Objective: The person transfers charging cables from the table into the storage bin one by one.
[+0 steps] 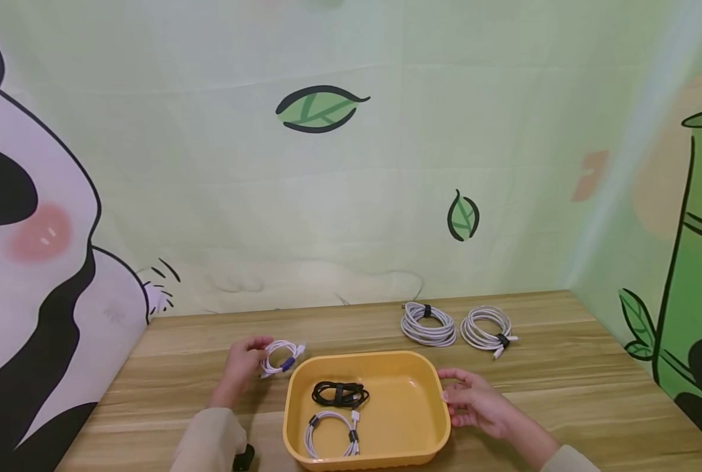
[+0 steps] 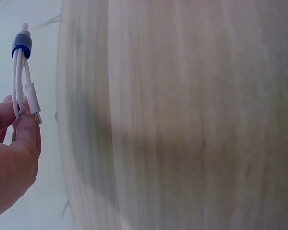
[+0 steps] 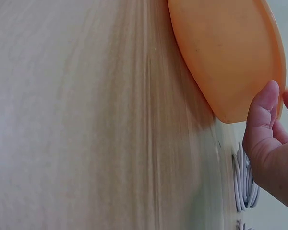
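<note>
At the left of the head view my left hand (image 1: 246, 359) pinches a coiled white cable (image 1: 273, 370), held by a blue tie. The left wrist view shows this white cable (image 2: 18, 76) upright between thumb and fingers, a plug end hanging down. To its right stands a yellow tray (image 1: 367, 358) on the table. Inside lie a black coiled cable (image 1: 340, 394) and a white coiled cable (image 1: 311, 435) with black ties. My right hand (image 1: 482, 401) touches the tray's right outer wall with loosely bent fingers; in the right wrist view its thumb (image 3: 266, 98) rests against that wall.
Two larger grey-white cable coils (image 1: 427, 326) (image 1: 485, 328) with black ties lie at the back right of the wooden table (image 1: 563, 367). A printed cloth backdrop (image 1: 209, 164) rises behind the table. A small black object (image 1: 243, 457) is by the left sleeve.
</note>
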Demonstrator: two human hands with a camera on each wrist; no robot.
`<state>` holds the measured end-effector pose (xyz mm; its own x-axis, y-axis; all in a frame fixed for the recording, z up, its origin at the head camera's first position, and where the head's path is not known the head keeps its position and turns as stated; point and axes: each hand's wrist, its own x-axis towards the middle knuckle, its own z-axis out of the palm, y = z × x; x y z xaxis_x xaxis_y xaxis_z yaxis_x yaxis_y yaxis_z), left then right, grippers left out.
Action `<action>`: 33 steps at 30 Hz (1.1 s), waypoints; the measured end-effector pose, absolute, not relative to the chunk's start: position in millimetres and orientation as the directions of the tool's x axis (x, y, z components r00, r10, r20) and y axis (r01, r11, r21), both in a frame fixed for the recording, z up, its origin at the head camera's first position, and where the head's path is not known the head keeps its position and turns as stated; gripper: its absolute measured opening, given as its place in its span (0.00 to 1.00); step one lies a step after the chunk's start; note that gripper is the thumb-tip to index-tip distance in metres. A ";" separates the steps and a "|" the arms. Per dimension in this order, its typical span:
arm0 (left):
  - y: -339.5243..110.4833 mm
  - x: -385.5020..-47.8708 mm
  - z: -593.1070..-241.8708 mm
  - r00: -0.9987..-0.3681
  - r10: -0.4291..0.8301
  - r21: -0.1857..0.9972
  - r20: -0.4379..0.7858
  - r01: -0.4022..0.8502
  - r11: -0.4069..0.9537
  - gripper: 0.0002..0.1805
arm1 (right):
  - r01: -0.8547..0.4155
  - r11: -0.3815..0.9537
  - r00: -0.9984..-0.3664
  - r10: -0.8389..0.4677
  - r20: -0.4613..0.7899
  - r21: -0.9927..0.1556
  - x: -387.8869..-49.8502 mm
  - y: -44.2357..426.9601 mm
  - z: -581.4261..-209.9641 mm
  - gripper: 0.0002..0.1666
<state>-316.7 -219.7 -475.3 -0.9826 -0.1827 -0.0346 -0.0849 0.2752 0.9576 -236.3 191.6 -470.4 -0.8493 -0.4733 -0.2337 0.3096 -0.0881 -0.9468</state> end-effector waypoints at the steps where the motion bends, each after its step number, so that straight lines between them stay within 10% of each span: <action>1: -219.5 -316.1 -474.4 -0.983 -0.178 0.956 -0.033 -0.083 0.280 0.17 | 0.309 -0.089 -0.849 -0.474 -0.233 -0.947 -236.3 191.7 -470.3 0.31; 33: -194.1 -307.8 -442.3 -0.996 -0.025 0.964 -0.087 -0.090 0.250 0.18 | 0.320 -0.079 -0.850 -0.465 -0.249 -0.944 -236.0 192.0 -470.7 0.28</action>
